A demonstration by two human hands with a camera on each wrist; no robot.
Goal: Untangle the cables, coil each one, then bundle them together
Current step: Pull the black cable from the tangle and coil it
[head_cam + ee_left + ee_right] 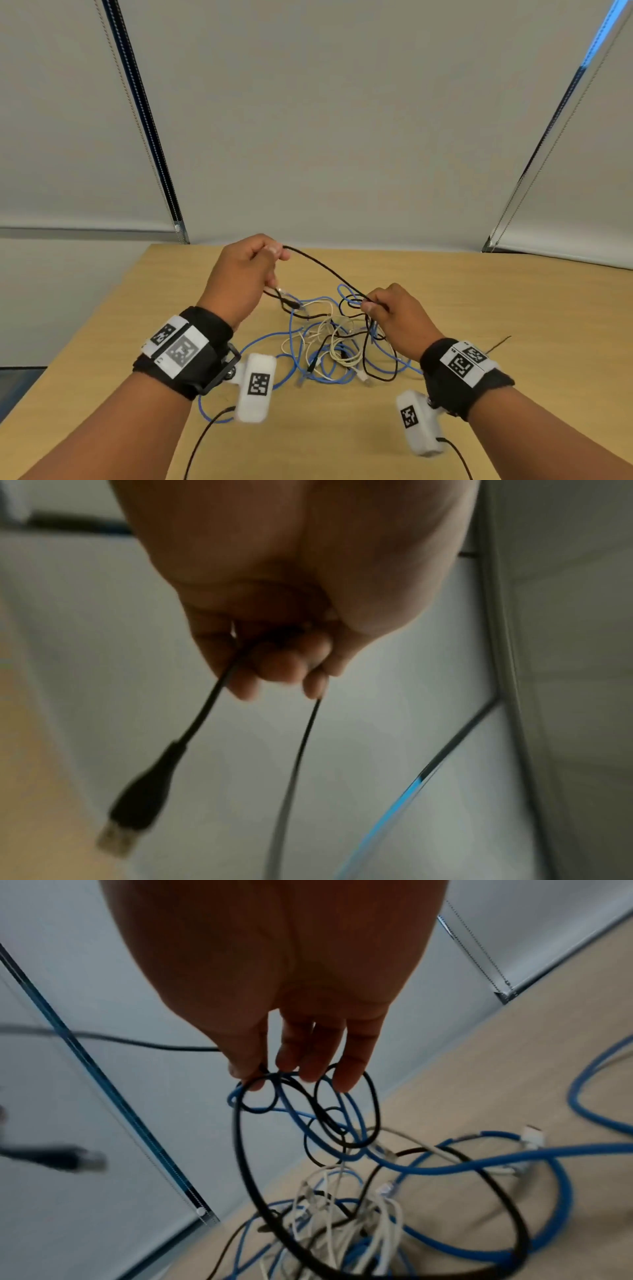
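Note:
A tangle of blue, white and black cables (pixel 329 342) lies on the wooden table (pixel 479 308). My left hand (pixel 270 260) is raised above the table and grips a thin black cable (pixel 322 267) near its end. The cable's USB plug (pixel 133 813) dangles below the curled fingers (pixel 274 666). The black cable runs taut down to my right hand (pixel 371 305), which pinches it just above the tangle. In the right wrist view, black loops (pixel 308 1104) and a blue cable (pixel 445 1164) hang from the right fingertips (pixel 308 1069).
Grey window blinds (pixel 342 120) with bead chains stand behind the table's far edge. A thin dark wire (pixel 498 342) lies on the table at the right. Camera cords run from both wrist units towards me. The table's left edge (pixel 78 342) drops to the floor.

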